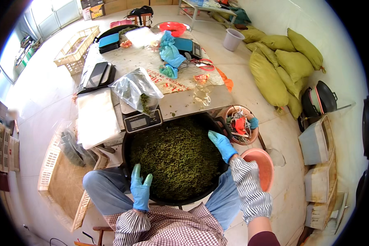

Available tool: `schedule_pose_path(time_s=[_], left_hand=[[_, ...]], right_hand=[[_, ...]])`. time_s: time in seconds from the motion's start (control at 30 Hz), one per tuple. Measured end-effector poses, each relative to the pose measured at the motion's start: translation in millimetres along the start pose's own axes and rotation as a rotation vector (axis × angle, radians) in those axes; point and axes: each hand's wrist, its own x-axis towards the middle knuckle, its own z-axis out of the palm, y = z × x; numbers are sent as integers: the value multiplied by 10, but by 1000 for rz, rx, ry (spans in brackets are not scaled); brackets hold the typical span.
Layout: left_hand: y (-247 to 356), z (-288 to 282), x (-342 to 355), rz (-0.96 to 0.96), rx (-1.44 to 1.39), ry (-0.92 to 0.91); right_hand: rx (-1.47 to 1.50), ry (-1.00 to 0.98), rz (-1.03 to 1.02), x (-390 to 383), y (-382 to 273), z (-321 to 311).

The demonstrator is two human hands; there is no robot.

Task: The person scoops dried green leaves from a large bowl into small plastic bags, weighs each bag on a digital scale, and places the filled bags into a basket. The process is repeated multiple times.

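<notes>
A wide black basin (126,144) sits in front of me between my knees, heaped with small green dried peppercorn-like grains (176,158). My left hand (141,192), in a blue glove, lies at the basin's near left side with its fingers apart and nothing in them. At the right side, by the rim, my right hand (222,146) in a matching glove reaches over the grains, fingers stretched out, holding nothing visible. Beyond the basin, a clear plastic bag (138,87) with some green grains inside rests on a digital scale (141,121) at the table edge.
Flat plastic bags (96,117) lie left of the scale on the table (184,98). Pink buckets (263,164) and a litter-filled bin (238,137) stand at right. A cream crate (49,180) with a packed bag (74,149) is at left; green sacks (270,80) lie along the wall.
</notes>
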Motion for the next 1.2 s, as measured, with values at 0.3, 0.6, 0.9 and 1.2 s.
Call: schedule_pose_path(time_s=[0.3,0.6,0.9,1.2], left_hand=[[192,82,854,-319,-388,-181],[-82,30,743,-303,-669,-185],[-186,-176,372,-311,-460,-92],[44,-160,159,-332,-629,-7]], right_hand=[[-539,56,34,357,-416,1141],[-838,-69,-731,-1140,-1012,2187],[-469,279,-488,-542,-236,716],[-164,63,133,297,198,801]])
